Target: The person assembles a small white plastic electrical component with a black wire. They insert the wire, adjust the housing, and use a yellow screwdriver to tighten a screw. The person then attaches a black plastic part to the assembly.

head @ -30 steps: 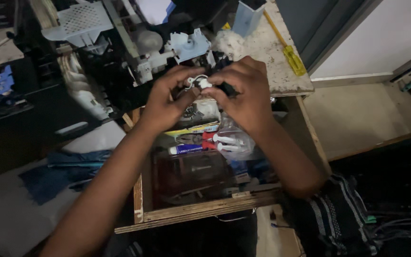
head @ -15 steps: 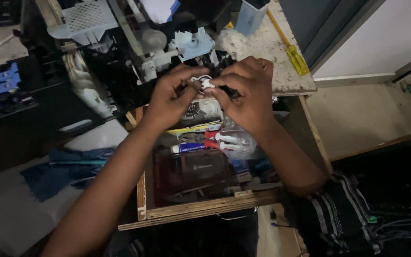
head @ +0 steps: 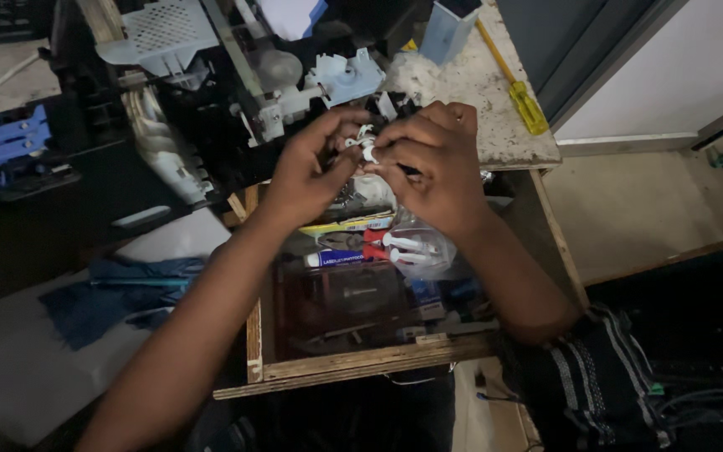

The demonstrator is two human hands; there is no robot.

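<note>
My left hand [head: 311,167] and my right hand [head: 433,163] meet above an open wooden drawer [head: 353,364], fingertips pinched together on a small white plastic part [head: 366,149] with a dark piece attached. Both hands grip it from opposite sides. Most of the part is hidden by my fingers. Just beyond the hands lies a dismantled machine [head: 269,92] with white and pale-blue plastic pieces.
The drawer holds red-handled pliers [head: 361,247], a tube, a clear plastic bag [head: 420,251] and dark items. A yellow-handled screwdriver [head: 516,88] and a pale-blue box [head: 449,29] lie on the worn bench top. Blue cloth [head: 110,293] lies at the left.
Both hands stay pinched on the small white part; the fingers have shifted slightly around it. The view has drifted a little.
</note>
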